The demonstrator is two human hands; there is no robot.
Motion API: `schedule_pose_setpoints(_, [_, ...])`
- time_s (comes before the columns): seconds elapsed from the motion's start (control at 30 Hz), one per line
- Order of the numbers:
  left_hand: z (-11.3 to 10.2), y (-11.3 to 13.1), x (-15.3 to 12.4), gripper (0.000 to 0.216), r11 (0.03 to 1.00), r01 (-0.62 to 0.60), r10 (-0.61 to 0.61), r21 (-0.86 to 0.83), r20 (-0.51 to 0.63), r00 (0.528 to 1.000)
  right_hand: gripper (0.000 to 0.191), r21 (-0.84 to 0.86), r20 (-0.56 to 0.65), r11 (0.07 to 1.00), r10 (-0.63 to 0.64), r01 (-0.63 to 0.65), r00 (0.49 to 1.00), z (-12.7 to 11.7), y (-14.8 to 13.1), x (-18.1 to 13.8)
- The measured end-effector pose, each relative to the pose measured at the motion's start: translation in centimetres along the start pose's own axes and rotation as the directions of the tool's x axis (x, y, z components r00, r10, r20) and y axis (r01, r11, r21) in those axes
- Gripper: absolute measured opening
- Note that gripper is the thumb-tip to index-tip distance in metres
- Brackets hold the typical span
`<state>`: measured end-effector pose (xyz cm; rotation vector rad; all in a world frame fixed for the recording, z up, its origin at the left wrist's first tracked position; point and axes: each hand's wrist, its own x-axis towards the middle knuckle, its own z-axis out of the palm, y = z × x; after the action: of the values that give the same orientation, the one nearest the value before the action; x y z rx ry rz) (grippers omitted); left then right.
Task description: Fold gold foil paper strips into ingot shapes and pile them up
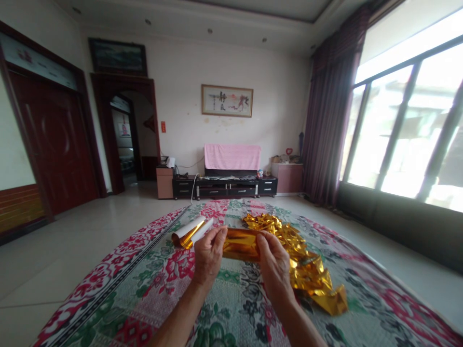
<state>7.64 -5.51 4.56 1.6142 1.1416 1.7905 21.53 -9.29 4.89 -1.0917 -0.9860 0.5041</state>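
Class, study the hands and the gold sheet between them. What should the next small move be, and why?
Probably bring one end in to begin a fold. The left hand and right hand pinch opposite ends of the gold sheet, which spans the gap between them, while the gold pieces heaped to the right look creased and shaped.
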Motion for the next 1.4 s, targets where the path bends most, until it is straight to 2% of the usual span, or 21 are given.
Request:
schedule_pose_setpoints(0.47, [-0.1, 0.1, -0.1, 0.031, 0.997, -0.079, 0.079, 0.021, -0.018, 0.997, 0.033, 0.032, 0.007, 0.999, 0.015, -0.015, 1.0, 0.1, -0.2, -0.3])
schedule_pose_setpoints(0.87, [0.0, -0.7, 0.0, 0.033, 0.998, -0.061, 0.061, 0.014, -0.037, 0.997, 0.037, -0.007, 0.002, 1.0, 0.017, -0.016, 1.0, -0.2, 0.0, 0.0])
schedule_pose_setpoints(1.13, [-0.1, -0.1, -0.1, 0.032, 0.998, -0.056, 0.057, 0.029, -0.03, 0.998, 0.036, -0.034, -0.002, 0.999, 0.025, -0.025, 1.0, -0.2, -0.2, -0.1])
schedule_pose_setpoints(1.27, [-0.1, -0.3, -0.1, 0.034, 0.998, -0.009, 0.009, 0.068, -0.008, 1.0, 0.038, -0.1, 0.003, 0.995, 0.019, -0.018, 1.0, -0.1, 0.8, -0.1])
schedule_pose_setpoints(1.4, [-0.8, -2.0, 0.0, 0.033, 0.957, 0.063, -0.089, 0.282, 0.081, 0.993, 0.034, -0.306, 0.078, 0.951, 0.07, -0.043, 0.995, 0.0, 2.9, -0.4])
